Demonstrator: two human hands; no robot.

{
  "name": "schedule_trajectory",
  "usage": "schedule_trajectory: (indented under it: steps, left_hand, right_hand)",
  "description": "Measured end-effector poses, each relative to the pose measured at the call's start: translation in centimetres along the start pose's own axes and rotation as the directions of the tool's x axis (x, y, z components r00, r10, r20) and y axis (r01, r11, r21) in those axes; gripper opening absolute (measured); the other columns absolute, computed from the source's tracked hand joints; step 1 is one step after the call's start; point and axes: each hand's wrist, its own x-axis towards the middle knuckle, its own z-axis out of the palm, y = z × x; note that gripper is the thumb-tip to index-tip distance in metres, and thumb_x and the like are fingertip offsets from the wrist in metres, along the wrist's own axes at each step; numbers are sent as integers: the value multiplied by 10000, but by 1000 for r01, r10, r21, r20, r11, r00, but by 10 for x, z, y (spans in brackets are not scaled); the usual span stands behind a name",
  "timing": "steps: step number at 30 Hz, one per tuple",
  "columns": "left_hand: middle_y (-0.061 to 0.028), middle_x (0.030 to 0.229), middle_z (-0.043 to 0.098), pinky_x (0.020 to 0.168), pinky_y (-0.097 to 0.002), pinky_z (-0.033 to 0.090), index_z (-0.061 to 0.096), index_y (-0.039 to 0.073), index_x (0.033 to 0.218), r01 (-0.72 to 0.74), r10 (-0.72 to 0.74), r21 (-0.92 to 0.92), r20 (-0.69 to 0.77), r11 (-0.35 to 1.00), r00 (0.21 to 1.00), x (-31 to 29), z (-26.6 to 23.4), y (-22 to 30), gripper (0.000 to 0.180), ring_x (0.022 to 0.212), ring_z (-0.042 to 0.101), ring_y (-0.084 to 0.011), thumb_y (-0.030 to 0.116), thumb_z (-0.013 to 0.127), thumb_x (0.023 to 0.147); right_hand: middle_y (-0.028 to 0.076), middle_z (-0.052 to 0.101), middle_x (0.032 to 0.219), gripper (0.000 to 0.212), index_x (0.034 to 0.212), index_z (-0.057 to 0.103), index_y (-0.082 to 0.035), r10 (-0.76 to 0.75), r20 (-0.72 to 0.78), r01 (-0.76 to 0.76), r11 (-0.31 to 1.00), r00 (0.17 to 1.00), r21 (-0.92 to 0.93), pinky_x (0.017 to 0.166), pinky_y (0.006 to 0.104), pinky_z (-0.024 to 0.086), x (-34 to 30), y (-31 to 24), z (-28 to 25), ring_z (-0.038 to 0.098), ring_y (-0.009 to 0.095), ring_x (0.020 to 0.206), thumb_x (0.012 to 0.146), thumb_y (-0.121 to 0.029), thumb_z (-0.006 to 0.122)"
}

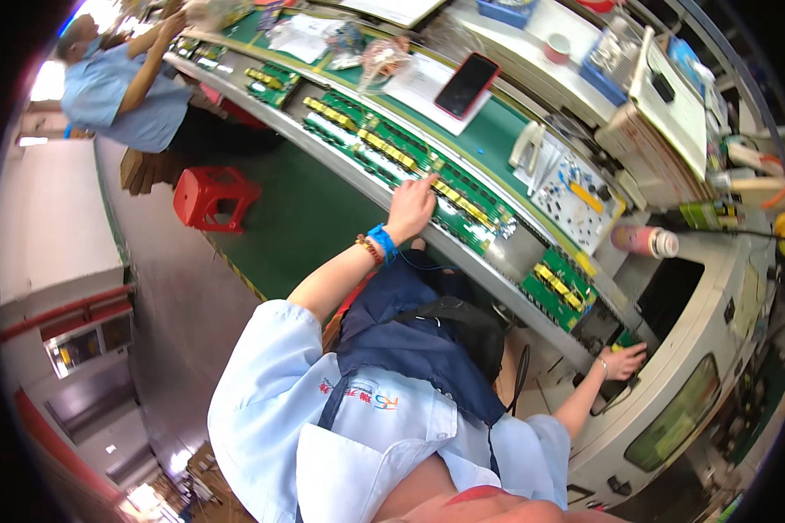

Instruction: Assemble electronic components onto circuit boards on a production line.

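Note:
Several green circuit boards with yellow and black parts lie along a metal conveyor rail. My left hand (412,207) reaches over the near rail, its bent fingers closed at the edge of a long circuit board (462,206). A blue strap and a beaded bracelet circle that wrist. Far to the right, my right hand (623,363) lies at the rail's end by the machine opening, fingers stretched out. They touch or nearly touch a small green board (621,339), mostly hidden. Between my hands, a shorter circuit board (556,288) sits on the rail.
Behind the rail, a phone (467,84) rests on papers beside a tray of small parts (576,205). A pink bottle (644,241) lies near the white machine (672,392). At left are a red stool (215,199) and a co-worker (126,91) with raised arms.

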Motion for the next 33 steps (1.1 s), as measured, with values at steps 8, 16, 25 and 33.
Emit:
schedule_trajectory:
  steps: [8, 16, 25, 33]
  left_hand:
    - [-148, 772, 587, 703, -442, 409, 551, 68, 1048, 21, -21, -54, 17, 998, 1000, 11, -5, 4, 289, 773, 518, -332, 135, 495, 772]
    - [-138, 842, 596, 756, -401, 407, 538, 59, 1093, -37, 61, -174, 133, 984, 989, 9, 3, 18, 285, 823, 507, -303, 130, 482, 822]
    - [-145, 984, 609, 804, -341, 420, 419, -6, 1191, 231, -152, -320, 255, 919, 955, 5, 38, -4, 412, 915, 533, -254, 218, 546, 868]
    - [-190, 1013, 594, 794, -291, 453, 359, -53, 1203, 555, -215, -626, 535, 549, 817, 13, 42, -11, 516, 938, 572, -212, 239, 598, 850]
  right_hand:
    - [93, 323, 1360, 1022, 1386, 173, -143, 55, 81, -54, 998, 995, -11, 873, 473, 403, 18, 5, 0, 427, 307, 1157, 601, -438, 756]
    - [122, 477, 1220, 462, 1180, 485, -56, -302, -280, 411, 723, 911, 555, 862, 415, 409, -28, -47, -92, 468, 309, 1089, 755, -191, 603]
    - [105, 503, 1202, 200, 936, 552, -45, -918, -158, 345, -25, 364, 938, 608, 366, 491, -188, -204, -249, 608, 286, 730, 738, -74, 549]
    - [119, 403, 1318, 212, 911, 505, -62, -928, -61, 547, 161, 366, 822, 570, 403, 481, -200, -243, -234, 601, 309, 660, 707, -72, 563]
